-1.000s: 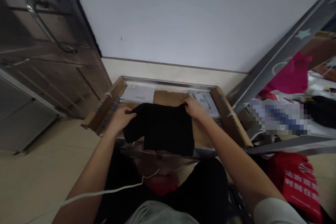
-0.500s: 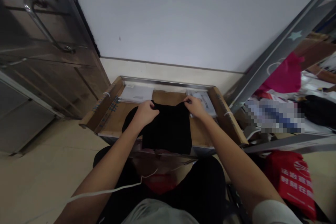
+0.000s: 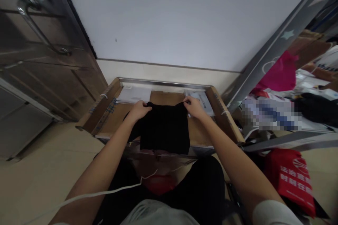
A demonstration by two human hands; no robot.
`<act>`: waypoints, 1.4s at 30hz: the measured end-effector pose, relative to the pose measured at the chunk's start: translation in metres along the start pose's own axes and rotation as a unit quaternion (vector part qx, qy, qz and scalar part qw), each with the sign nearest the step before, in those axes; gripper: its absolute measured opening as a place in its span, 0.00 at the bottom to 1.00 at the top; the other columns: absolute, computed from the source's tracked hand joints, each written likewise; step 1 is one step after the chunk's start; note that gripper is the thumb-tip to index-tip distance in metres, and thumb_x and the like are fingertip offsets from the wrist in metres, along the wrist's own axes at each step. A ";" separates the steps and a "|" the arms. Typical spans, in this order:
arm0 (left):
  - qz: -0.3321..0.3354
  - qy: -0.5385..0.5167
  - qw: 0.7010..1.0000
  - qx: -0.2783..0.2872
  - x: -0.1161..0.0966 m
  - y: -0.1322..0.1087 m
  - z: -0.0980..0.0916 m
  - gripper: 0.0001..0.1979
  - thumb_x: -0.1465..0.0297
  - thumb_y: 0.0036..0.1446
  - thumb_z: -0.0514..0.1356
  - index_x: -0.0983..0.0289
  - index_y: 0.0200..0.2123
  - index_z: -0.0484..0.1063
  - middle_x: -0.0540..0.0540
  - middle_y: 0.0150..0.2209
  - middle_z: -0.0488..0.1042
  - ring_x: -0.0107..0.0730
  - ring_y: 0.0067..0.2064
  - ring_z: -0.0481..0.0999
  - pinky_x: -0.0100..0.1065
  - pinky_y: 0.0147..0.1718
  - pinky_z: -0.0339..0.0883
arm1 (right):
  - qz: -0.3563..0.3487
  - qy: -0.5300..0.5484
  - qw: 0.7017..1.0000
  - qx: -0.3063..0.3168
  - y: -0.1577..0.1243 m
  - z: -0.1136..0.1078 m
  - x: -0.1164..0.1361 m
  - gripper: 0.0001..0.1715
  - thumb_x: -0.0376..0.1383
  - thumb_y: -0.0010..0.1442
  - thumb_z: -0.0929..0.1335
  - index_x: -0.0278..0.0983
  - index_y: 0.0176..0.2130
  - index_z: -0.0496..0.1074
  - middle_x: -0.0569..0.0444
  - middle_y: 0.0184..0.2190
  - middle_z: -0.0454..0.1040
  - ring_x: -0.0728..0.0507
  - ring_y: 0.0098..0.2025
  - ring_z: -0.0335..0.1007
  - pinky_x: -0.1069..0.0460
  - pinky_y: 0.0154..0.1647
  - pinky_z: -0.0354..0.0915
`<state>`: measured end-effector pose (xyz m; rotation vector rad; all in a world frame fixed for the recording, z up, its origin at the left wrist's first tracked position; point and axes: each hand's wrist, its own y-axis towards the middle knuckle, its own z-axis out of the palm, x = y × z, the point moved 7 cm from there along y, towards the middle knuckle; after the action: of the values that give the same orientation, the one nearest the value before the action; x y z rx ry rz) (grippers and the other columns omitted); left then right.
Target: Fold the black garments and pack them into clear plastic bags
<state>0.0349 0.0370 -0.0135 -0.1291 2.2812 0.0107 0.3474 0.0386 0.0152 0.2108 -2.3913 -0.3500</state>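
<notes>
Two bare hands at a shallow cardboard tray, viewed from the wearer's head. The black cloth lies at the centre of the frame, slightly below the middle, over the floor of the cardboard tray, its lower edge reaching the tray's near side. The left hand, left of centre, is nearly closed, thumb and fingers pinching the cloth at its upper left corner; a narrower part of the cloth extends beneath the wrist on this side. The right hand, right of centre, likewise pinches the upper right corner between thumb and fingers. The top edge runs between the two grips, dipping slightly.

Inside the tray, a white packet lies at the far left, beyond the left hand, and a printed packet at the far right, partly covered by the right hand. Behind the tray stands a pale wall; a door with a curved metal handle occupies the upper left. A white cable crosses the lower left, in front of the left forearm. At the right edge appear a pink cloth and, at lower right, a red bag with white lettering.
</notes>
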 end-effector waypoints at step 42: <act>0.191 -0.090 0.977 0.008 0.004 -0.043 -0.034 0.06 0.73 0.45 0.61 0.60 0.28 0.65 0.54 0.44 0.74 0.41 0.52 0.72 0.41 0.56 0.62 | -0.122 0.052 0.990 0.050 -0.052 -0.032 0.053 0.08 0.29 0.50 0.67 0.40 0.23 0.66 0.48 0.48 0.75 0.35 0.62 0.63 0.35 0.66 0.55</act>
<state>0.0107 -0.0084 0.0076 0.3080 2.0920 0.1966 0.3324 -0.0296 0.0555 0.5572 -2.2856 -0.3229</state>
